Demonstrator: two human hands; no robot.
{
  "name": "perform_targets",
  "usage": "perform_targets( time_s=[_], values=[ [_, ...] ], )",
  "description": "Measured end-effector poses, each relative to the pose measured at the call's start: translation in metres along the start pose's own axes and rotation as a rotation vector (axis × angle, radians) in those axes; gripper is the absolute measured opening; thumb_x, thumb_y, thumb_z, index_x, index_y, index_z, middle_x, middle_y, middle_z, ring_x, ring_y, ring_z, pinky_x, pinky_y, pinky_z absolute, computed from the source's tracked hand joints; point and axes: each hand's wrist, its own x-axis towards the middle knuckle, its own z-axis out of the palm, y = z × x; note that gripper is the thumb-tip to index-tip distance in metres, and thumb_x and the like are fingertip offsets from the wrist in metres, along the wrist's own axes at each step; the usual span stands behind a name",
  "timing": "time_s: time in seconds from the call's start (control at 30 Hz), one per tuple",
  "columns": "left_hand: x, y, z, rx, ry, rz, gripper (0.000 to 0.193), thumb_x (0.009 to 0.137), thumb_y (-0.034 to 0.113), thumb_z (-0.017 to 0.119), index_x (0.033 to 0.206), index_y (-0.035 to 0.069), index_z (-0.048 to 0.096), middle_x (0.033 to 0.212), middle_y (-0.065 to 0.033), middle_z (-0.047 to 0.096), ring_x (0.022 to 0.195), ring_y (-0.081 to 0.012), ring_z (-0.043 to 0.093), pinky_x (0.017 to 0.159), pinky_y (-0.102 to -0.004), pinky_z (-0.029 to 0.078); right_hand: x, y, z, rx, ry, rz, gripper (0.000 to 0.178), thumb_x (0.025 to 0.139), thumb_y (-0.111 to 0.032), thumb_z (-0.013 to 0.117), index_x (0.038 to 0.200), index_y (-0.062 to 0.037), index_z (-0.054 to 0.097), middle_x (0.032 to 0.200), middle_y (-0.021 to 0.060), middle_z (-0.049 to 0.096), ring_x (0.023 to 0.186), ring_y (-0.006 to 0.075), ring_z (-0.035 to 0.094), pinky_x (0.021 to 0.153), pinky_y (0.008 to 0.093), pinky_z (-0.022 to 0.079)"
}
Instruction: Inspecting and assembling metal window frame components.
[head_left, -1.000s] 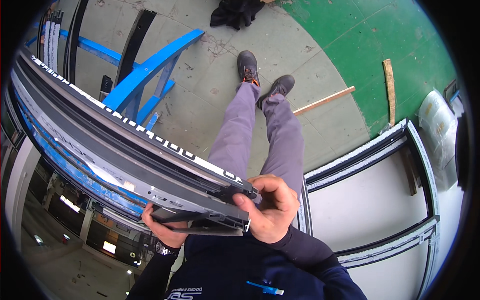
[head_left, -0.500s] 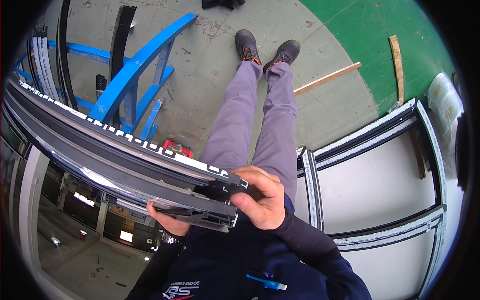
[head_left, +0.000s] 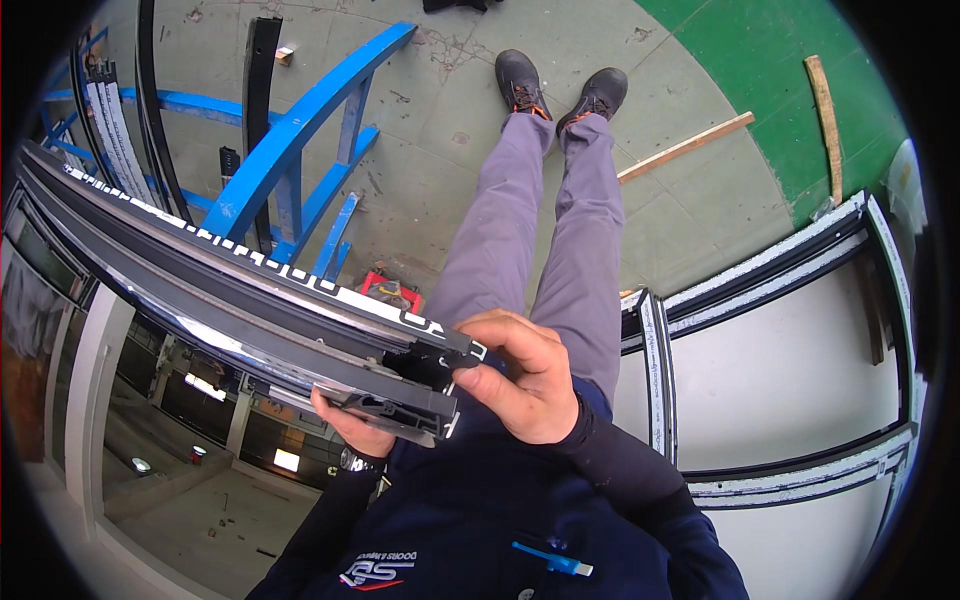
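A long dark metal frame profile [head_left: 262, 338] runs from the far left to in front of my body, its grooved, open end towards me. White printed film [head_left: 375, 308] covers its far edge. My right hand [head_left: 528, 385] is closed at this end, thumb and forefinger pinching the end's far corner. On the near side, my left hand [head_left: 355, 430] holds the profile a little back from the end, its thumb showing and the other fingers hidden. A black insert [head_left: 420, 368] shows inside the end between the rails.
A blue metal stand [head_left: 290, 135] with dark profiles leaning about it is at the far left. A red object [head_left: 388, 290] lies on the floor beside my legs. Large framed panels [head_left: 780, 380] stand at right. Wood strips [head_left: 690, 147] lie on the floor ahead.
My view has shifted slightly, so the floor and stand sit further right. Both hands keep their hold on the profile; my right fingers have shifted a little at its end corner.
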Motion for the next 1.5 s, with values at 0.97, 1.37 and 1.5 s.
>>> perform_targets(
  time_s=[0.97, 1.37, 1.5],
  values=[
    [-0.002, -0.008, 0.003, -0.115, 0.047, -0.026, 0.104, 0.080, 0.029, 0.085, 0.151, -0.012, 0.021, 0.136, -0.0266, 0.044, 0.126, -0.0384, 0.050, 0.113, -0.0476, 0.036, -0.310, 0.270, -0.177, -1.022, 0.881, 1.076, 0.070, 0.097, -0.060, 0.057, 0.124, 0.0040, 0.070, 0.123, 0.0253, 0.073, 0.121, 0.0405, 0.067, 0.105, 0.0471, 0.049],
    [-0.001, 0.013, 0.009, -0.167, 0.141, -0.090, 0.107, 0.081, 0.041, 0.084, 0.152, -0.010, 0.023, 0.136, -0.0267, 0.048, 0.122, -0.0369, 0.056, 0.106, -0.0476, 0.043, -0.029, 0.243, -0.258, -0.284, 1.241, 0.423, 0.046, 0.104, -0.041, 0.065, 0.114, 0.0041, 0.068, 0.088, 0.0114, 0.071, 0.073, 0.0168, 0.068, 0.067, 0.0328, 0.056],
    [0.000, 0.019, 0.007, -0.201, 0.191, -0.138, 0.109, 0.081, 0.046, 0.083, 0.153, -0.010, 0.024, 0.137, -0.0266, 0.049, 0.121, -0.0362, 0.058, 0.103, -0.0474, 0.046, 0.031, 0.095, -0.125, -0.062, 0.453, 0.041, 0.046, 0.102, -0.030, 0.069, 0.133, 0.0028, 0.058, 0.112, 0.0131, 0.069, 0.097, 0.0200, 0.069, 0.088, 0.0347, 0.056]
  ],
)
